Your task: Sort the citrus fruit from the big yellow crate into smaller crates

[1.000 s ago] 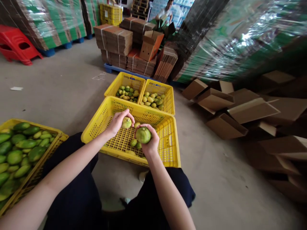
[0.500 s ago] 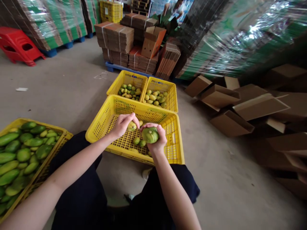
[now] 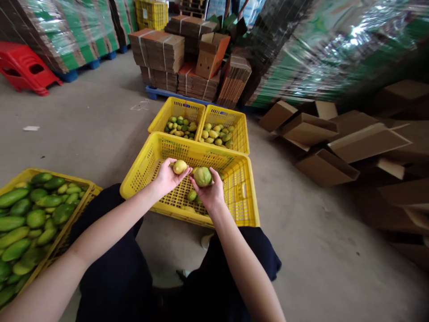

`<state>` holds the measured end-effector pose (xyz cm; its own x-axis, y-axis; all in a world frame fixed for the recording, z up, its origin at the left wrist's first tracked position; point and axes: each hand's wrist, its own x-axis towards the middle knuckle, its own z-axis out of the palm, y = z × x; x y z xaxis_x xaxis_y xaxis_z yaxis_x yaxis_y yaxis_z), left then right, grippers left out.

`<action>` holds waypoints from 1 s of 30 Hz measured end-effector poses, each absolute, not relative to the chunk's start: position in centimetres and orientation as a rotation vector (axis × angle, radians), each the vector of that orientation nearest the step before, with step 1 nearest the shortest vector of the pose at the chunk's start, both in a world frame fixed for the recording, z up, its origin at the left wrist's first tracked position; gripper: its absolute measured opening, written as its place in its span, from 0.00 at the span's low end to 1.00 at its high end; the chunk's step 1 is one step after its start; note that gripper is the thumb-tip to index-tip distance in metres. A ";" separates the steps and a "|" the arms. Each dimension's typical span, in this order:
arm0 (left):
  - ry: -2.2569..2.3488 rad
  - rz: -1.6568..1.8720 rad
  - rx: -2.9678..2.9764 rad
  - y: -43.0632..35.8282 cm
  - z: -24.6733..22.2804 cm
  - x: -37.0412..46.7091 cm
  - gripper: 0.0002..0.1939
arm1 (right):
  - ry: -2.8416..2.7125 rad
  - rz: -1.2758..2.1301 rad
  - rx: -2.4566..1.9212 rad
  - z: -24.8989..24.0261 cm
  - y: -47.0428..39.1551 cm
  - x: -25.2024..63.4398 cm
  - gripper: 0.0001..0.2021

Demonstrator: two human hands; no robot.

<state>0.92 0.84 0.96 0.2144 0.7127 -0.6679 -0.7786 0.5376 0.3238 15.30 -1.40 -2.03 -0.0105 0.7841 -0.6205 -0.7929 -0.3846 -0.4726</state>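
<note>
Over the large yellow crate (image 3: 134,176), my left hand (image 3: 165,181) is cupped palm up around a small, lemon-shaped yellow fruit (image 3: 180,167). Beside it, my right hand (image 3: 213,194) grips a bigger, rounded green fruit (image 3: 203,177) with faint ribs. The two hands are close together, fingertips nearly meeting. Below them a few green and yellowish fruits, such as a small green one (image 3: 192,195), lie on the crate's slatted floor; my hands partly hide them.
Two smaller yellow crates with fruit, left (image 3: 161,114) and right (image 3: 244,129), stand just beyond. A crate of long green fruits (image 3: 33,219) is at my left. Flattened cartons (image 3: 157,49) are stacked behind; open boxes (image 3: 311,129) lie right. A red stool (image 3: 27,67) stands far left.
My left hand has turned from palm down to palm up, bringing the yellow fruit into view on top. My right hand has shifted slightly up and left, turning the green fruit.
</note>
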 end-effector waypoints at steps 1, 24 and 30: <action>0.882 1.018 -0.080 0.8 1.0 1.0 0.14 | 0.027 1.689 -1.032 -1.9 -1.4 15.2 0.08; 0.927 0.872 0.399 0.8 0.2 1.2 0.12 | -0.177 1.866 -0.939 -0.6 -1.8 16.0 0.09; 1.032 1.023 1.000 -0.1 -1.3 1.0 0.19 | -0.495 1.537 -1.056 -1.0 -1.8 16.9 0.14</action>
<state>1.03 -0.15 -1.31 0.1906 0.9646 -0.1822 -0.1736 0.2158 0.9609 16.87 -1.76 -1.05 0.0532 0.9357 -0.3487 -0.5564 -0.2622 -0.7885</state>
